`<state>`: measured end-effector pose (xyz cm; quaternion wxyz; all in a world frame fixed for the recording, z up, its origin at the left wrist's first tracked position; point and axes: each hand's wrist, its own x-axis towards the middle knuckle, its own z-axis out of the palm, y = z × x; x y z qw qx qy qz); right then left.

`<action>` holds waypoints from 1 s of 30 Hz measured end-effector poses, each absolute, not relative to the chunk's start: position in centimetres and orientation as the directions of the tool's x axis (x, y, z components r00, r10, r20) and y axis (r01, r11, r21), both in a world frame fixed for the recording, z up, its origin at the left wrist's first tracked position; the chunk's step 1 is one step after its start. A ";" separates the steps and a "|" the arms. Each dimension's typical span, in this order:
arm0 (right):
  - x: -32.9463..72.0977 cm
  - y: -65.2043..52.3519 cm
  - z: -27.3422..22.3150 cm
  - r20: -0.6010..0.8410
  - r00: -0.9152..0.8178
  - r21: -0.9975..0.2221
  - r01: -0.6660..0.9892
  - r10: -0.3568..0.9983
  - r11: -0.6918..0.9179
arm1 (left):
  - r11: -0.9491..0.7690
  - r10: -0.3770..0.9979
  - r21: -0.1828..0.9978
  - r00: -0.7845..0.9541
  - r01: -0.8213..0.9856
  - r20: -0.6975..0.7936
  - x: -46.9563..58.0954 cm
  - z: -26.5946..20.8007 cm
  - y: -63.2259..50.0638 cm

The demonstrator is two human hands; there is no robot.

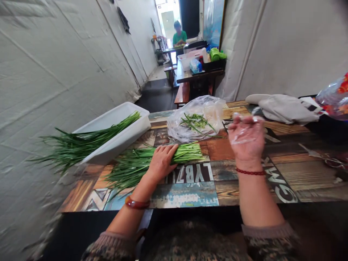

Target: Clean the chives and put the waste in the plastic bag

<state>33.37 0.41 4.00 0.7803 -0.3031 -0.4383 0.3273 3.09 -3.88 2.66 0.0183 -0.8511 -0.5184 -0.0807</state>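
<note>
A bunch of garlic chives (pixel 187 152) lies on the table, pale stem ends to the right and dark leaves to the left. My left hand (pixel 163 159) rests over its middle, fingers along the far side and thumb on the near side. To the right, my right hand (pixel 247 139) is raised above the table, palm up with curled fingers. Something clear and shiny, like thin plastic, shows across its palm and fingertips; its kind is unclear. Between the hands and farther back sits a clear plastic bag (pixel 174 127) with green chive scraps (pixel 196 121) on it.
A white tub (pixel 144 117) with more chives (pixel 89 139) stands at left. Scissors (pixel 323 156), a light cloth item (pixel 285 108) and a shiny plastic package (pixel 335 98) lie at right. Beyond are another loaded table (pixel 187 75), a bench (pixel 182 93) and a seated person (pixel 179 37) in green.
</note>
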 end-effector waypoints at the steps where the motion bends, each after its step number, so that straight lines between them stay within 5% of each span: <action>1: 32.4 0.0 4.0 0.473 0.331 -0.786 -0.262 0.817 0.561 | -0.451 0.886 0.082 0.434 0.889 0.163 3.2 3.1 -3.9; 4: 29.0 -1.2 3.8 0.448 -0.004 -0.842 -0.337 0.894 0.420 | -0.442 0.889 0.263 0.380 0.857 0.257 4.3 4.7 -4.2; 8: 26.8 -2.1 3.7 0.460 -0.386 -0.887 -0.240 0.800 0.394 | -0.484 0.871 0.645 0.250 0.592 0.424 7.0 6.3 -4.6; 14: 27.2 -1.7 3.8 0.595 -0.469 -0.795 -0.221 0.653 0.565 | -0.293 0.956 0.945 0.035 0.145 0.291 10.1 5.5 -3.6; 18: 27.1 -1.6 3.5 0.573 -0.460 -0.817 -0.252 0.678 0.519 | -0.145 0.988 0.981 0.037 -0.129 0.151 10.5 5.6 -3.7; 25: 27.0 -1.6 3.0 0.472 -0.375 -0.881 -0.239 0.798 0.409 | 0.026 0.993 0.935 0.113 -0.355 0.015 10.6 7.2 -4.7; 30: 27.3 -1.9 4.2 0.538 -0.401 -0.833 -0.115 0.741 0.542 | -0.008 0.990 0.945 0.132 -0.327 0.054 11.0 6.6 -4.9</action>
